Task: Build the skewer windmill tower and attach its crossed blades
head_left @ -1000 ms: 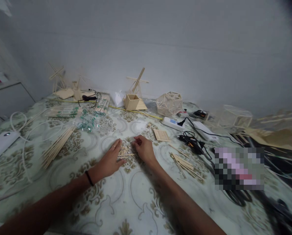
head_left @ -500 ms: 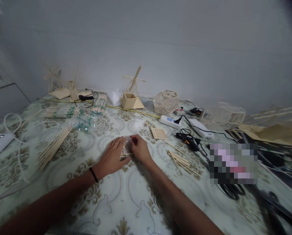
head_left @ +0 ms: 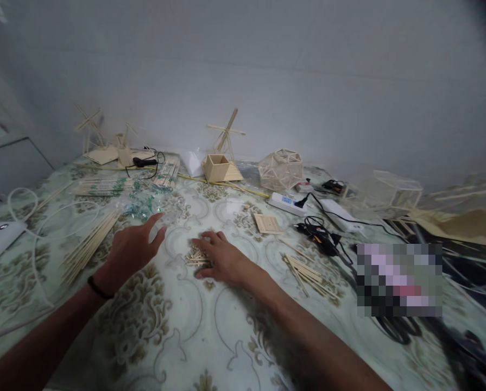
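A small heap of short wooden sticks [head_left: 195,257] lies on the patterned cloth [head_left: 194,336] in the middle. My right hand [head_left: 222,259] rests flat on the cloth, fingers stretched over the right side of the heap, touching it. My left hand [head_left: 132,251] hovers to the left of the heap, fingers apart and empty, pointing toward crumpled green-and-clear wrappers [head_left: 143,205].
Long stick bundles lie at left [head_left: 88,245] and right [head_left: 305,271]. Stick models stand along the wall: windmills [head_left: 100,142], a box with a windmill [head_left: 221,162], a lattice ball [head_left: 281,169]. A flat stick panel [head_left: 267,223], a power strip [head_left: 286,203], a black corded tool [head_left: 320,237] and white cable [head_left: 31,206] also lie here.
My left hand left the stick heap and swung out to the left, opening. My right hand flattened over the heap, which now shows on its left side.
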`<state>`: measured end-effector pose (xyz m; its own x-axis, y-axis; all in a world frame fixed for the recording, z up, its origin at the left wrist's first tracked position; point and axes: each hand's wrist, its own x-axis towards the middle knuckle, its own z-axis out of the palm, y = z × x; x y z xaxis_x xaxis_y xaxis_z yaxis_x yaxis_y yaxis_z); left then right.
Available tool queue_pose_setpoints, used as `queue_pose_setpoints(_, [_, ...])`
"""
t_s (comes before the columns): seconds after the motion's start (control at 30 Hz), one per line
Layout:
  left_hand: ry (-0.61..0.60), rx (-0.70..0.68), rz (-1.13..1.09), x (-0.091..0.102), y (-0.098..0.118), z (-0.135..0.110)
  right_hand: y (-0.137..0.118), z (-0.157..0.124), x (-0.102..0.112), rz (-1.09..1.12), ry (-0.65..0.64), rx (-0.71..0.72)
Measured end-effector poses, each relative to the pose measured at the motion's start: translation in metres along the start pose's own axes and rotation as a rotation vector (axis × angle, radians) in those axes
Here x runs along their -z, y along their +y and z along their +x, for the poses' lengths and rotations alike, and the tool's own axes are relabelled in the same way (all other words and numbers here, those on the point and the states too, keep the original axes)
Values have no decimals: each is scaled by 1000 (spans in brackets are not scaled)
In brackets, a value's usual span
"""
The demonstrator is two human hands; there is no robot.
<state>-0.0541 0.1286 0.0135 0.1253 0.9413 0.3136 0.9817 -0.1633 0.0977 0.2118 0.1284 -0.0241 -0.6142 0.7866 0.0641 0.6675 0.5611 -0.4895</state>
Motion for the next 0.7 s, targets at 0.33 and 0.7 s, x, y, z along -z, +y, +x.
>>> queue_pose_setpoints(0.33, [64, -61, -222, 3, -24, -7, -8, 26, 3, 31, -175, 163])
queue_pose_setpoints(0.7, [65, -123, -515, 14, -44, -12, -16, 36, 19, 178, -88, 27])
